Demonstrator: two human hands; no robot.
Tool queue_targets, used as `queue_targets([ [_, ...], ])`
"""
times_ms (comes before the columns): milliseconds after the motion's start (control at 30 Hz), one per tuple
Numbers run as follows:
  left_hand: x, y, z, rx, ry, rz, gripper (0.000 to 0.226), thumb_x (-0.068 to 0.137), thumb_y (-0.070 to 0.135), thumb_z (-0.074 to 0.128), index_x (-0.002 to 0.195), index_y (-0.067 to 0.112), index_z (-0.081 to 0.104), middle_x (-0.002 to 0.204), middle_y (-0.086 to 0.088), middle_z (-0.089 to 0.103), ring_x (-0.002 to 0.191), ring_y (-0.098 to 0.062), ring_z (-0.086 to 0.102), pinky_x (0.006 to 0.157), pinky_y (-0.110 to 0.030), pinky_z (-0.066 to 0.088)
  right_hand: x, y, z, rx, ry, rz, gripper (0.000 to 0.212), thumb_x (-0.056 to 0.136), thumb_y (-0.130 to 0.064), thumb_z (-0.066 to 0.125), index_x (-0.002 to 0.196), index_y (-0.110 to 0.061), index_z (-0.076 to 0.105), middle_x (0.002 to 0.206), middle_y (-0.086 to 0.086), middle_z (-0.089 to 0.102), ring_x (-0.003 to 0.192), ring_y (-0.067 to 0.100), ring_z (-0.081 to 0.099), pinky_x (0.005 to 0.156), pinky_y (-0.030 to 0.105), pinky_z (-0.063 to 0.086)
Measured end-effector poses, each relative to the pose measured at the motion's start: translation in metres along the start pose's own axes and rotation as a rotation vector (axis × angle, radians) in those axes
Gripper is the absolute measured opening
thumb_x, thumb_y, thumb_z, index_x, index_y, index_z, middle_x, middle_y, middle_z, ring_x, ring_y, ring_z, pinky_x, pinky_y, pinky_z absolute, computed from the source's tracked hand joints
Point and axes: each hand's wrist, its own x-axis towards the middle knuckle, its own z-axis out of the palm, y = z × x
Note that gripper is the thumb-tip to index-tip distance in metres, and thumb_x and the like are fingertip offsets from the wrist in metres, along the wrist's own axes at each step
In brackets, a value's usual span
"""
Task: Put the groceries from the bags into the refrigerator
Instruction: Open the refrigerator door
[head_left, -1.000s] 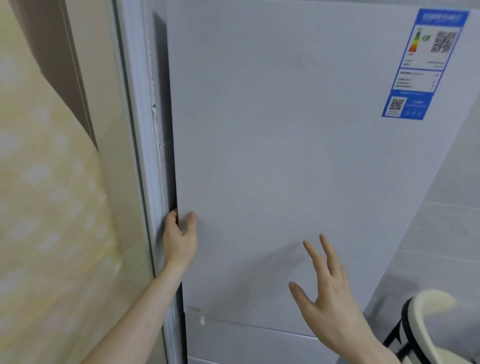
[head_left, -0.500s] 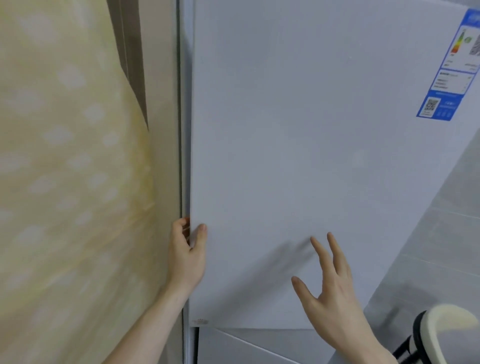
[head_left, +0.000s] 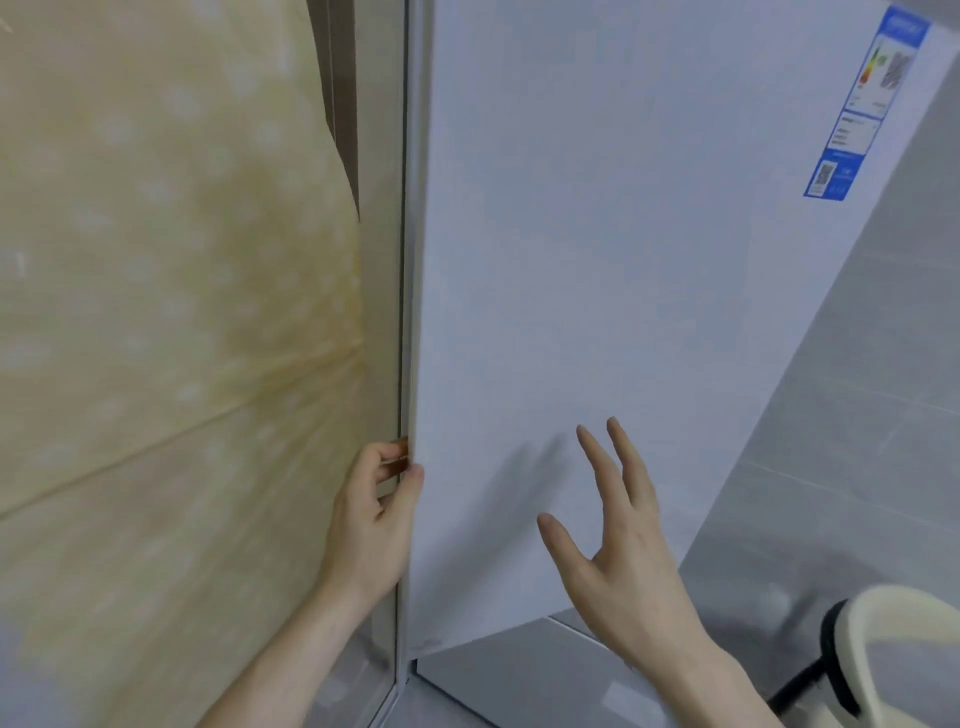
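Fingers of the left hand (head_left: 371, 525) curl round the left edge of the tall, flat, pale-grey refrigerator door (head_left: 597, 291), low down near its bottom left corner, with the thumb lying on the front face and the fingertips tucked into the gap behind the edge. That door fills the middle of the view and stands slightly swung out (its bottom edge sits at an angle to the grey panel (head_left: 519, 686) below it). The right hand (head_left: 618, 551) is held in front of the lower part of the door with its fingers straight and spread and the thumb out to the side; whether it touches the surface cannot be told, though its shadow falls on the door just to its left. A blue and white energy label (head_left: 862, 114) is stuck near the door's top right corner. A pale yellow patterned curtain (head_left: 171, 312) hangs to the left. A cream chair back with black frame (head_left: 893, 654) shows at the lower right, before a grey tiled wall (head_left: 857, 415).
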Motion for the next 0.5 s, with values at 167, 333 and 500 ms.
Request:
queue_targets([
  [167,-0.060,0.017,-0.014,0.007,-0.140,0.010,0.018,0.098,0.021,0.058,0.102,0.035,0.069,0.112,0.013,0.072,0.106,-0.012,0.066,0.093,-0.038,0.053,-0.043,-0.024,-0.008,0.073,0.013,-0.082,0.085,0.094,-0.034,0.067,0.156,-0.054,0.013,0.163,-0.034,-0.009,0.155,0.000,0.006,0.107,0.049,0.050],
  [333,-0.104,0.039,-0.016,0.076,-0.333,0.089,0.027,0.099,0.011,0.056,0.101,0.029,0.076,0.112,0.011,0.070,0.115,-0.009,0.064,0.104,-0.038,0.049,-0.079,-0.042,-0.013,0.146,0.086,-0.130,0.092,0.091,-0.039,0.071,0.160,-0.045,0.011,0.167,-0.026,-0.005,0.154,-0.005,0.002,0.119,0.031,0.026],
  [500,-0.115,0.058,-0.014,0.184,-0.554,0.053,0.028,0.094,0.029,0.051,0.107,0.041,0.074,0.115,0.020,0.071,0.118,-0.001,0.062,0.108,-0.039,0.046,-0.110,-0.043,-0.025,0.225,0.280,-0.073,0.097,0.089,-0.020,0.076,0.162,-0.031,0.013,0.169,-0.018,0.005,0.156,0.003,0.008,0.125,0.046,0.025],
])
